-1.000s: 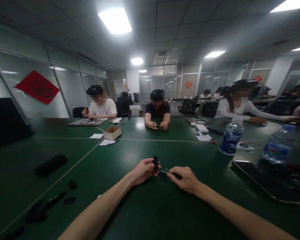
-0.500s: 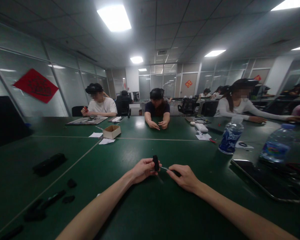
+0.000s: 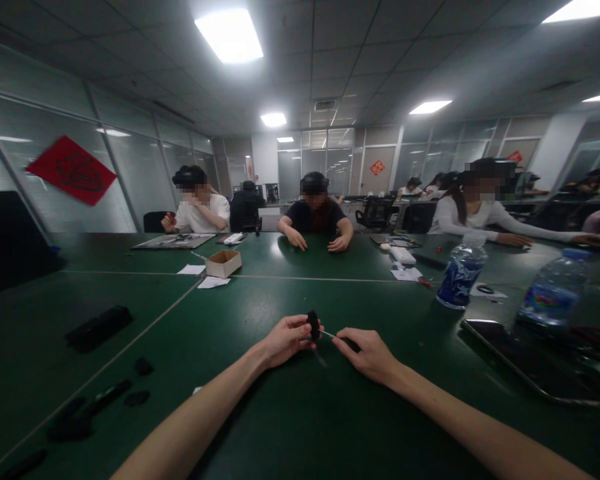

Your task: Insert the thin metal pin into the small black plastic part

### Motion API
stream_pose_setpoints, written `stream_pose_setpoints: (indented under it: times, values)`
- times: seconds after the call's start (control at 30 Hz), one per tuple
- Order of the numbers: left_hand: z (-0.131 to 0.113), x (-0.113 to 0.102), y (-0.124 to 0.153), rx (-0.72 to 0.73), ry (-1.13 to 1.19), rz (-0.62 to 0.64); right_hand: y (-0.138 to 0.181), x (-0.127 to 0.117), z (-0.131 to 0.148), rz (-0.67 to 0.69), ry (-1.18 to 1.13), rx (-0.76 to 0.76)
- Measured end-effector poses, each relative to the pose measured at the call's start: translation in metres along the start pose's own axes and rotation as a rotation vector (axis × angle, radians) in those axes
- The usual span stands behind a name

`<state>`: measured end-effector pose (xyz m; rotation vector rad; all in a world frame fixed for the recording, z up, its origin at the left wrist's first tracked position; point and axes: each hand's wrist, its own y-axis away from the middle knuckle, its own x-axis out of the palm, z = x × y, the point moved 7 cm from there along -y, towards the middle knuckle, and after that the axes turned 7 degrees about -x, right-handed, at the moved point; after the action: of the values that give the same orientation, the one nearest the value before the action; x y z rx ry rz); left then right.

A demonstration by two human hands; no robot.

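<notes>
Above the green table (image 3: 260,427), my left hand (image 3: 286,341) pinches a small black block-shaped part (image 3: 313,325) upright between thumb and fingers. My right hand (image 3: 367,352) is closed around the near end of a thin metal rod (image 3: 327,335), which looks like a screwdriver shaft. Its far tip meets the right side of the black part or lies just behind it; I cannot tell which. The rod's handle, if there is one, is hidden in my fingers.
At the left lie a black case-like object (image 3: 100,328) and several small black pieces (image 3: 143,366). A phone (image 3: 525,357) and two water bottles (image 3: 463,273) stand or lie at the right. Farther back are a small cardboard box (image 3: 223,264) and three seated people.
My hands and the black part have barely shifted. Across the table, the middle person's hands have moved apart; the person at the left has raised a hand toward the head.
</notes>
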<state>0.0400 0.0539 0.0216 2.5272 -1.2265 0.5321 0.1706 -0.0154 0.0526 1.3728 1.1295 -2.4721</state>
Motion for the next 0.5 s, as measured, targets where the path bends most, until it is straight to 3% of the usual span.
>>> stream_pose_setpoints:
  times: [0.5]
  values:
    - [-0.0014,-0.0078,-0.0024,0.074,0.021,-0.109,0.0007,0.0028,-0.0042,0.003,0.110,0.032]
